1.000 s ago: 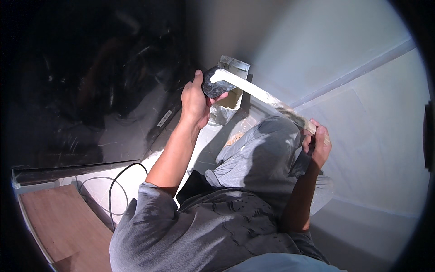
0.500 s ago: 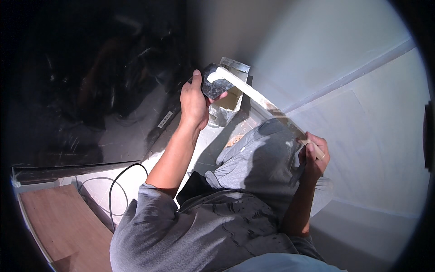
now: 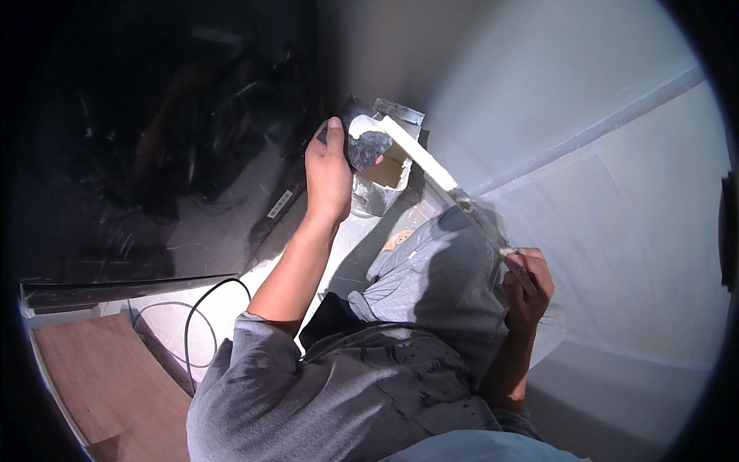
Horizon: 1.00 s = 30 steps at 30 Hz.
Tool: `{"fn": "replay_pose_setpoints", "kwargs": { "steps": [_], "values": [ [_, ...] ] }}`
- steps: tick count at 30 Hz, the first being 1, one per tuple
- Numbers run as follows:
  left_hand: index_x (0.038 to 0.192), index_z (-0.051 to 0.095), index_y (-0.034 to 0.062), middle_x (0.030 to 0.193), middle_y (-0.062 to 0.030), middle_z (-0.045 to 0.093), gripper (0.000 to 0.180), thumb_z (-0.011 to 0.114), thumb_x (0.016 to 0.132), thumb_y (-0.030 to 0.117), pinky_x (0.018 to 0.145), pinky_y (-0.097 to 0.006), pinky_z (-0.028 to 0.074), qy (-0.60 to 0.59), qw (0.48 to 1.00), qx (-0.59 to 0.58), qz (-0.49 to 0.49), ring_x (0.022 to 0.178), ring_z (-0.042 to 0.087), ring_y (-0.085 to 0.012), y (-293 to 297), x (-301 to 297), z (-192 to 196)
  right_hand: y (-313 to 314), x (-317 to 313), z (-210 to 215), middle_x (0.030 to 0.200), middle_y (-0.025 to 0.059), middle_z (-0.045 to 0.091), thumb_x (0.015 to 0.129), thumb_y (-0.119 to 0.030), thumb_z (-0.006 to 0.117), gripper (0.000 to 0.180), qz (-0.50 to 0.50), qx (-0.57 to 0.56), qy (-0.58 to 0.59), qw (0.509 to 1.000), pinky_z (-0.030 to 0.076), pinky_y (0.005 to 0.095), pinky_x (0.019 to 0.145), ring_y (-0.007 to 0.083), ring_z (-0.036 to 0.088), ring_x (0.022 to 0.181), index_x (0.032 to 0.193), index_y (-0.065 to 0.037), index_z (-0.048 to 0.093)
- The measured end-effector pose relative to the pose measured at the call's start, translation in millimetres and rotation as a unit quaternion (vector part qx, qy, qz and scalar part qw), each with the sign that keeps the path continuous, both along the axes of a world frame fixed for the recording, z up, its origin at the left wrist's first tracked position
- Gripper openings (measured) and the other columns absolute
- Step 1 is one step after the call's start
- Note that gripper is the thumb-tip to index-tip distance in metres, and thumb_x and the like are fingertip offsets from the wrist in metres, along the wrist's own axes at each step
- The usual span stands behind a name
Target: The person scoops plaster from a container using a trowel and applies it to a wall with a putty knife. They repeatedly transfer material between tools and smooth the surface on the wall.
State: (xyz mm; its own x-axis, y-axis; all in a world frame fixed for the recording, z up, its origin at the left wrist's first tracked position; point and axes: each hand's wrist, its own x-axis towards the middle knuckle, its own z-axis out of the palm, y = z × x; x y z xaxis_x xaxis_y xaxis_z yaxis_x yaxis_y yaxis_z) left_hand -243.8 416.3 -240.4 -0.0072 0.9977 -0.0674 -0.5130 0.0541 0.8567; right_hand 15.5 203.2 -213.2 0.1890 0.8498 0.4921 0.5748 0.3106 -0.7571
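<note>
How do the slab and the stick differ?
Shape: the slab is broad and flat; the stick is long and narrow.
Colour: the slab is dark and mottled, while the stick is bright white along its far part.
Hold: the left hand holds the slab by its side; the right hand grips the stick's near end.
Shared: both carry white paste.

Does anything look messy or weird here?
A bit: the tub has a ragged rim crusted with pale stuff, not clean and smooth. The shirt also has dark streaks across its front; I can't tell whether they're stains or pattern.
</note>
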Motion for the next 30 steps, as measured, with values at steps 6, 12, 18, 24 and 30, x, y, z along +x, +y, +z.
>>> {"fn": "replay_pose_setpoints", "kwargs": {
  "steps": [6,12,18,24,30],
  "values": [
    [0.131,0.055,-0.0131,0.102,-0.0181,0.072,0.057,0.044,0.109,0.039,0.088,-0.030,0.051,0.213,0.973,0.087,0.026,0.095,0.069,-0.0201,6,-2,-22,-4,3,4,0.093,0.0119,0.067,0.088,-0.001,0.066,0.017,0.015,0.005,0.033,0.999,0.047,0.0304,0.069,0.0190,0.060,0.078,0.104,0.003,0.067],
    [0.130,0.057,-0.0130,0.110,-0.0211,0.071,0.059,0.047,0.108,0.041,0.097,-0.032,0.047,0.296,0.947,0.116,0.051,0.105,0.066,-0.0220,7,-11,-25,-14,16,-5,0.091,0.0104,0.066,0.095,-0.018,0.064,0.025,-0.017,-0.049,0.228,0.972,0.039,0.0245,0.060,0.0093,0.050,0.067,0.108,0.003,0.062],
    [0.139,0.052,-0.0089,0.124,-0.0184,0.065,0.061,0.049,0.106,0.043,0.094,-0.034,0.049,0.195,0.973,-0.038,0.119,0.109,0.064,-0.0229,16,-34,-38,20,5,19,0.087,0.0099,0.068,0.095,-0.020,0.065,0.026,-0.078,-0.069,0.209,0.972,0.039,0.0224,0.059,0.0094,0.051,0.063,0.108,0.002,0.064],
    [0.118,0.060,0.0092,0.103,-0.0051,0.069,0.034,0.051,0.106,0.039,0.055,-0.029,0.047,-0.057,0.986,-0.152,0.031,0.084,0.066,-0.0155,-6,-58,-30,125,-54,53,0.073,0.0125,0.065,0.091,-0.017,0.069,0.016,0.000,-0.126,-0.064,0.990,0.051,0.0320,0.063,0.0219,0.068,0.070,0.101,-0.004,0.071],
    [0.112,0.061,0.0049,0.093,-0.0065,0.069,0.036,0.049,0.107,0.038,0.049,-0.026,0.045,-0.105,0.981,-0.166,0.006,0.065,0.061,-0.0158,-14,-70,-35,215,-91,-3,0.087,0.0250,0.071,0.090,-0.026,0.061,0.031,0.021,-0.172,-0.232,0.957,0.055,0.0496,0.080,0.0417,0.070,0.084,0.104,0.000,0.072]
  ]
}}
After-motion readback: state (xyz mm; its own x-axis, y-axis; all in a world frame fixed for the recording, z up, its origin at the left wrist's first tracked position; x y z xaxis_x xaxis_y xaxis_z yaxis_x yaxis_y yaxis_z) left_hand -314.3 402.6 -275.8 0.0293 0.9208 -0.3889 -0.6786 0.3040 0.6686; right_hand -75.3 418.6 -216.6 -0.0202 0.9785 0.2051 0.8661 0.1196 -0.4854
